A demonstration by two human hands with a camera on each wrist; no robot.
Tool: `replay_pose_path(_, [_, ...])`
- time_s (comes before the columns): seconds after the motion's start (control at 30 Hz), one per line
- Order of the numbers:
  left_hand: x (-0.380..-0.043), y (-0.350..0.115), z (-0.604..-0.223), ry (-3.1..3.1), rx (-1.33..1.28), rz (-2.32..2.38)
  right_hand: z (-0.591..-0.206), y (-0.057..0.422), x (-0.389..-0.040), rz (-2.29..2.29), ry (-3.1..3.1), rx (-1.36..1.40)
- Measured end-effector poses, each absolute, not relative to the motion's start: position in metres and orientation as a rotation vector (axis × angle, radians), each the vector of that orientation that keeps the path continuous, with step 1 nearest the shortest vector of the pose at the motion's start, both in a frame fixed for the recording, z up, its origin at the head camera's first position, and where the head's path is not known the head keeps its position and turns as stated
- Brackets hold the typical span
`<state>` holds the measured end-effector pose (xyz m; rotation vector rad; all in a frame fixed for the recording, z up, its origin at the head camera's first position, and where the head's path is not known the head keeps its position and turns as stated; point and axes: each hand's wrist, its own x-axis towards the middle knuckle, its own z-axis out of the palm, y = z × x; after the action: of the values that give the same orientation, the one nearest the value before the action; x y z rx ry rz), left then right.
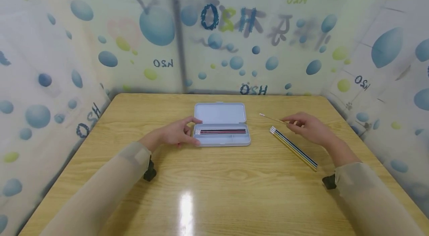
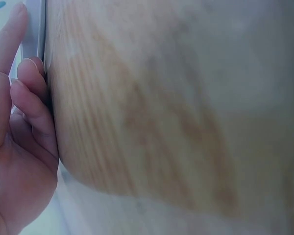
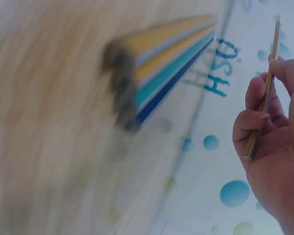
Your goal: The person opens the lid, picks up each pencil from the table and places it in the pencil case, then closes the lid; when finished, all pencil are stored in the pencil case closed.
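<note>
A pale blue pencil case (image 1: pixel 221 143) lies with its lid up on the table, and several dark red pencils (image 1: pixel 221 131) fill its rear compartment. My left hand (image 1: pixel 175 131) grips the case's left end, thumb at the front corner and index finger at the back. In the left wrist view, the other fingers (image 2: pixel 32 98) curl beside the case's edge. To the right, my right hand (image 1: pixel 306 128) pinches one yellow pencil (image 3: pixel 265 93) between thumb and fingers, its white eraser end pointing toward the case. Below that hand lies a row of yellow, teal and dark blue pencils (image 1: pixel 293 148).
The wooden table (image 1: pixel 214 180) reaches back to a curtain (image 1: pixel 214 61) printed with blue and green bubbles, which also hangs at both sides. Dark wrist straps (image 1: pixel 149 172) show at both sleeves. A bright reflection lies near the front.
</note>
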<state>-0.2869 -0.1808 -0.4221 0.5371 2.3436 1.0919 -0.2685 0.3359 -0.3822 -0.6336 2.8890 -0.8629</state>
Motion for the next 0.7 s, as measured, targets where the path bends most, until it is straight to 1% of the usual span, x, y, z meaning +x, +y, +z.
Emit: replay_pose_path(0.7, [-0.286,-0.179,-0.422,2.340,0.515,1.107,-0.384,0.244,-0.291,-0.884,2.742,-0.817])
